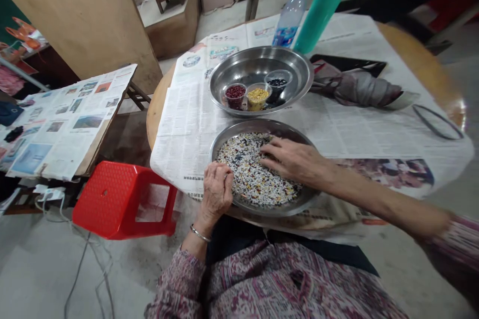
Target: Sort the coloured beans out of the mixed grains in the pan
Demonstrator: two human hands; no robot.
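Observation:
A round steel basin [216, 144] near the table's front edge holds a spread of white grains mixed with yellow, red and black beans [258, 174]. My right hand [286, 159] reaches in from the right, its fingers bent but apart, with the tips touching the grains. At the basin's left rim rests my left hand [217, 189], fingers curled and thumb against them; what they pinch, if anything, is too small to tell. Behind stands a second steel basin [299, 77] with three clear cups: red beans [235, 91], yellow beans [258, 94] and black beans [277, 82].
Newspaper [179, 124] covers the round table. A water bottle [290, 15], a tall green bottle [322, 10] and a folded grey umbrella [359, 87] lie or stand beyond the basins. To the left are a red stool [108, 199] and another newspaper-covered table [75, 119].

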